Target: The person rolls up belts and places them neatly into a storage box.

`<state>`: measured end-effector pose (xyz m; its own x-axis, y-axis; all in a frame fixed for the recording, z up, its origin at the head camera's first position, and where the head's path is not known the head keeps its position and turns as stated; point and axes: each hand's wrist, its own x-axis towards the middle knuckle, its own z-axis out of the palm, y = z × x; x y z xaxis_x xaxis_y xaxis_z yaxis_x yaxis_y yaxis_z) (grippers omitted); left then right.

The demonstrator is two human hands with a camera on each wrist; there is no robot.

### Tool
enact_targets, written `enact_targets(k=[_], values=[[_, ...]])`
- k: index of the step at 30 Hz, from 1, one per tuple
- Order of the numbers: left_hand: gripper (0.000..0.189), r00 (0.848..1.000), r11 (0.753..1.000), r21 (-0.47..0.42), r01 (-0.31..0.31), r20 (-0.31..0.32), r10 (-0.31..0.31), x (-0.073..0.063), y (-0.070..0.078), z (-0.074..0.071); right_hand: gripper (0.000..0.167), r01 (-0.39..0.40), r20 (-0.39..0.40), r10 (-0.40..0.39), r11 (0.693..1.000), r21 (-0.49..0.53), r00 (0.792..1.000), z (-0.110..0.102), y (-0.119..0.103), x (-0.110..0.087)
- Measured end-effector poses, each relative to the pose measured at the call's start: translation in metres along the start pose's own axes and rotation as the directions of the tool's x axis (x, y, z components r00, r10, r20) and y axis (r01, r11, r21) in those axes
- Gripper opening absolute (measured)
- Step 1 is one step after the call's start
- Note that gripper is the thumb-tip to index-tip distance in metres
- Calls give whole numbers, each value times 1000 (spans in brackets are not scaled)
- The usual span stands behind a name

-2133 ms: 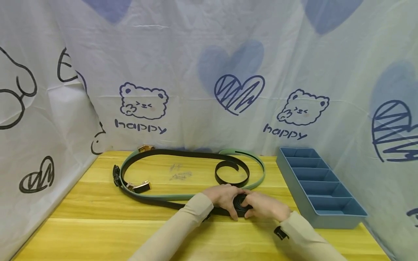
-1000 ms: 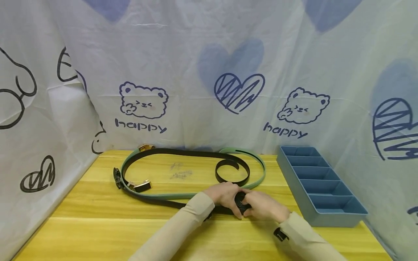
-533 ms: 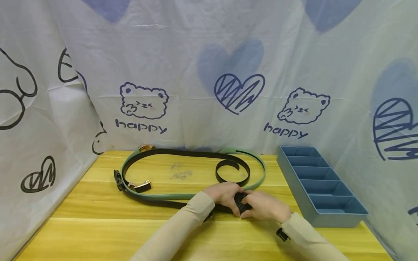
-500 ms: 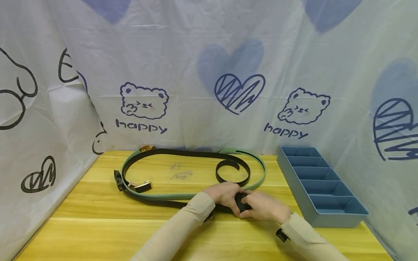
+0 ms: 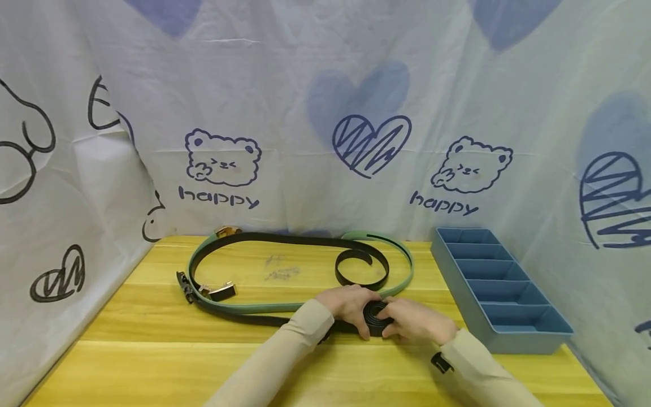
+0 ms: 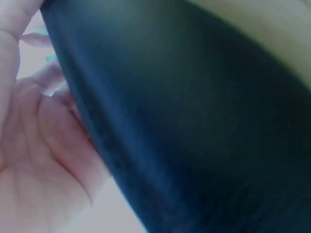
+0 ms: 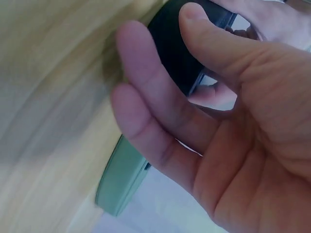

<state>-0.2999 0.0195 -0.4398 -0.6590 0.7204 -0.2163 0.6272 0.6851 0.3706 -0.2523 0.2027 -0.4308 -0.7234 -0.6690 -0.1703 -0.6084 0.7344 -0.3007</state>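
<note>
A black belt is wound into a tight coil [image 5: 375, 314] standing on edge near the table's front middle. My left hand [image 5: 351, 308] grips the coil's left side, thumb in front. My right hand [image 5: 419, 322] pinches its right side; in the right wrist view the thumb [image 7: 209, 39] lies against the black strap [image 7: 175, 43]. The belt's unrolled strap [image 6: 184, 116] fills much of the left wrist view. It runs left to a dark buckle [image 5: 185, 287]. Behind lies a green belt [image 5: 407, 257] and another black belt [image 5: 295, 239] with a loosely curled end.
A grey-blue box [image 5: 488, 316] with several compartments stands at the right of the wooden table [image 5: 203, 367]. Gold-toned buckles [image 5: 227, 231] lie at the left with the belts. A printed cloth [image 5: 305, 102] hangs behind and beside the table.
The dark buckle at the left has slid a little nearer to me along the loop. The coil has turned slightly between my hands; the right hand has shifted slightly right.
</note>
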Motion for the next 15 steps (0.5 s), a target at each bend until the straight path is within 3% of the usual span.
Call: enact_targets(k=[4, 7, 11, 15], values=[[55, 1000, 1000, 23, 0, -24, 0, 3, 3, 1, 8, 15, 16, -15, 1000, -3, 1000, -1, 3, 1], [48, 999, 999, 28, 19, -36, -18, 4, 7, 3, 12, 26, -21, -28, 997, -66, 999, 1, 2, 1], [42, 997, 999, 24, 42, -60, -40, 5, 10, 6, 18, 31, -86, -43, 990, -135, 995, 7, -2, 3], [45, 997, 998, 34, 45, -58, -43, 2, 8, 6, 16, 52, -95, -62, 993, -109, 994, 10, -2, 5]])
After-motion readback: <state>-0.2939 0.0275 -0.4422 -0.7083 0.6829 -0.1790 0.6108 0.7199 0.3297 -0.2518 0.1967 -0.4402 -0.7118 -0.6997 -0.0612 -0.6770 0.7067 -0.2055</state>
